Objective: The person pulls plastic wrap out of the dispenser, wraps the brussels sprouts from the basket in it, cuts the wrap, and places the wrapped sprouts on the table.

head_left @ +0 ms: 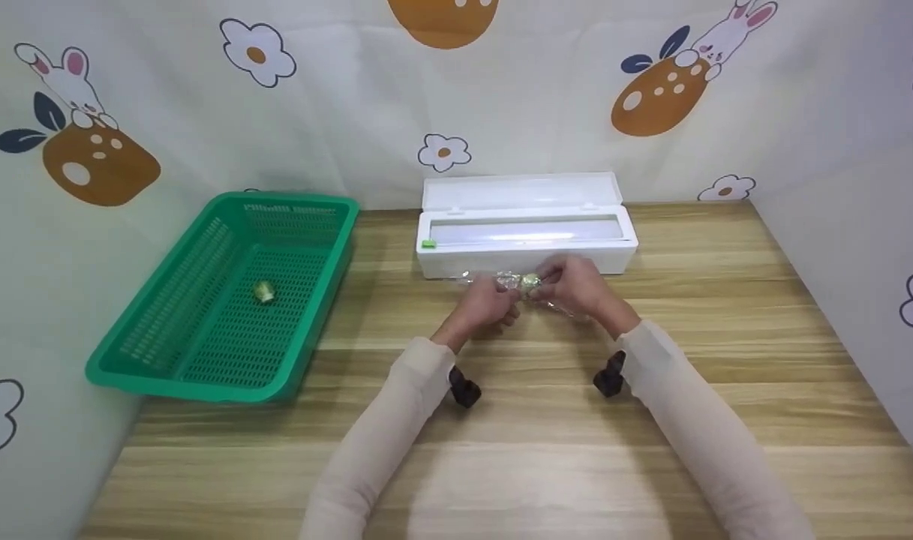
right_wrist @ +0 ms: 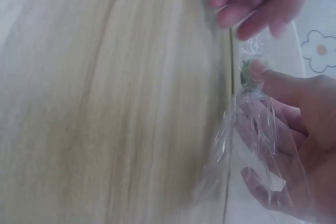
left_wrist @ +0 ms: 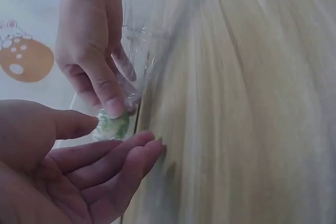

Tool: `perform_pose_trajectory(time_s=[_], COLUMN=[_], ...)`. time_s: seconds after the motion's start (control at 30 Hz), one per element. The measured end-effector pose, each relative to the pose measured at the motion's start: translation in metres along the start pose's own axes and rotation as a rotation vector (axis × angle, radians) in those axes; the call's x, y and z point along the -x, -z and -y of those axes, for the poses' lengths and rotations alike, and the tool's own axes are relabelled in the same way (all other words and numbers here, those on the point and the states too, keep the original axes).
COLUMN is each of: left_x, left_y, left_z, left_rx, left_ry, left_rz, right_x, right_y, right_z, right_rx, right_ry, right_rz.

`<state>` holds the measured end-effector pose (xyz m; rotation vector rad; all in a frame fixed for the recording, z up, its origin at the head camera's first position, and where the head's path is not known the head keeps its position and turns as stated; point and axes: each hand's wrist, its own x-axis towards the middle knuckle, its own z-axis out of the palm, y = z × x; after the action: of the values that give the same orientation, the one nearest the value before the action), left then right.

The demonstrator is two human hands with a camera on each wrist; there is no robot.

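Observation:
Between the two hands is a small pale-green round piece [head_left: 530, 282] wrapped in clear cling film [right_wrist: 252, 114], its kind hidden by the wrap. My right hand [head_left: 576, 285] pinches it, thumb on the green piece [right_wrist: 249, 74], and loose film trails over the fingers in the right wrist view. My left hand [head_left: 488, 304] is palm up at the other side, thumb and forefinger at the gathered film beside the green piece [left_wrist: 111, 127]; its other fingers are half bent. A white cling film box [head_left: 527, 259] with raised lid stands just behind the hands.
A green plastic basket [head_left: 291, 375] stands at the left, with one small greenish wrapped piece [head_left: 264, 292] on its floor. A bright green slider [head_left: 428, 244] sits at the box's left front edge. Patterned cloth [head_left: 351, 112] closes off the back and sides of the wooden table [head_left: 546, 465].

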<state>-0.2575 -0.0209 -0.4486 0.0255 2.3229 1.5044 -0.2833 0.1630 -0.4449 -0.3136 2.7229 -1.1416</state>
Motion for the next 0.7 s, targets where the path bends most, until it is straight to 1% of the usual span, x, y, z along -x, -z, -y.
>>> perform_pose_trajectory(time_s=[0.07,0.13,0.2,0.3,0.4,0.5,0.57,0.7], left_x=[-0.001,-0.003,-0.005,-0.007,-0.006,-0.005,-0.004,0.000], left_y=[-0.002,-0.004,-0.006,-0.008,-0.008,-0.008,-0.008,-0.004], left_z=[0.003,0.007,0.009,0.011,0.011,0.011,0.012,0.013], left_rx=[0.090,0.174,0.233,0.296,0.314,0.314,0.315,0.318], left_ry=[-0.001,-0.020,-0.022,-0.022,-0.023,-0.019,-0.016,-0.009], left_rz=[-0.006,-0.013,-0.021,-0.017,-0.014,-0.004,-0.001,0.011], right_x=[0.003,0.005,0.007,0.011,0.016,0.020,0.023,0.028], right_y=[0.002,0.001,0.000,-0.005,-0.007,-0.009,-0.009,-0.007], right_z=[0.001,0.002,0.002,0.002,0.003,0.002,0.001,-0.004], right_rx=[-0.022,-0.023,-0.041,-0.059,-0.066,-0.092,-0.122,-0.205], right_ry=[-0.004,0.004,-0.006,-0.025,-0.045,-0.050,-0.038,0.011], right_rz=[-0.018,-0.042,-0.051,-0.045,-0.036,-0.023,-0.012,0.049])
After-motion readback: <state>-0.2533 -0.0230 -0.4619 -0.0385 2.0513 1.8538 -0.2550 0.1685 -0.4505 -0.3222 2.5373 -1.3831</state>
